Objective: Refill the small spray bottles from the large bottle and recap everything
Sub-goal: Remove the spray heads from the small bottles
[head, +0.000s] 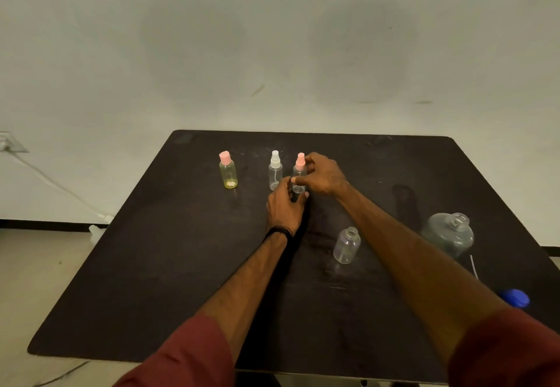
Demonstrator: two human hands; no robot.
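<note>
Three small bottles stand in a row at the back of the black table [151, 265]: a yellowish bottle with a pink cap [228, 171], a clear spray bottle with a white sprayer [275, 171], and a clear spray bottle with a pink sprayer [299, 171]. My right hand [322, 174] wraps around the pink-sprayer bottle, fingers at its top and side. My left hand [285, 205] holds its base from the front. Nearer me, an uncapped small clear bottle [347, 245] stands upright. The large greyish bottle [448, 235] stands uncapped at the right.
A blue cap [515, 297] with a thin white tube [474, 265] lies near the table's right edge, partly behind my right forearm. A wall outlet and white cable are at the left, beyond the table.
</note>
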